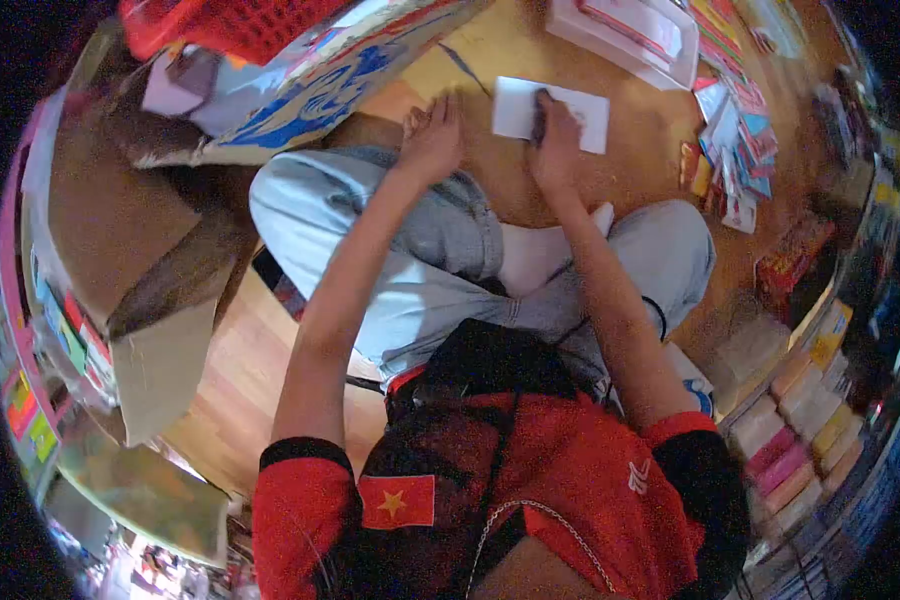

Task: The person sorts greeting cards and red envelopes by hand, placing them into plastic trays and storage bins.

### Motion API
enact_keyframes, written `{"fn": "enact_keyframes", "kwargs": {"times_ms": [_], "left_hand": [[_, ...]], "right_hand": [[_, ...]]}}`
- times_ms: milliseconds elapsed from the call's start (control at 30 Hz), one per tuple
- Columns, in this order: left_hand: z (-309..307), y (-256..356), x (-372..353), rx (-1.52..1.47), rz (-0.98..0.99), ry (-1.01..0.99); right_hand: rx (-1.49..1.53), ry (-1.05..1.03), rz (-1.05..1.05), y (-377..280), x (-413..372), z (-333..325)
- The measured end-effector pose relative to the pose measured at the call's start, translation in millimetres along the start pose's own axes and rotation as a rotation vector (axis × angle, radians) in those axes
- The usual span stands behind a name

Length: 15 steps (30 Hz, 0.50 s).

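Observation:
On the wooden floor in front of my crossed legs lies a white rectangular sheet or card. My right hand rests at its middle, fingers closed round a small dark object that I cannot make out clearly. To the left of the card, my left hand is over the floor by my knee, its fingers stretched forward and holding nothing visible. A gap of floor separates my left hand from the card.
An open cardboard box and a red basket stand at the left. A white plastic tray is at the upper right, beside scattered colourful packets. Stacked packs line the lower right.

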<state>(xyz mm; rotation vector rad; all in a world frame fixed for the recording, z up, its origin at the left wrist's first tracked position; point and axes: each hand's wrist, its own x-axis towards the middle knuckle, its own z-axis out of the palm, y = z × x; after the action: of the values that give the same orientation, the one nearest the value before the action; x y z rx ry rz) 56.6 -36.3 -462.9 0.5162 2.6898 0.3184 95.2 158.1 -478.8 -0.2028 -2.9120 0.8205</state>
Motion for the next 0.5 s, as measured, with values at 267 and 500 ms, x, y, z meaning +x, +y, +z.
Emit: {"fn": "enact_keyframes", "kwargs": {"times_ms": [267,500], "left_hand": [[-41.3,-68.8,-261.8,-0.121,-0.575,0.665],[60.6,-115.7,-319.9,0.262,-0.848,0.196]], "right_hand": [[-0.091,0.089,-0.144,5.9,-8.3,6.7],[-0.191,0.064,-0.180,12.9,-6.3,7.9]]}}
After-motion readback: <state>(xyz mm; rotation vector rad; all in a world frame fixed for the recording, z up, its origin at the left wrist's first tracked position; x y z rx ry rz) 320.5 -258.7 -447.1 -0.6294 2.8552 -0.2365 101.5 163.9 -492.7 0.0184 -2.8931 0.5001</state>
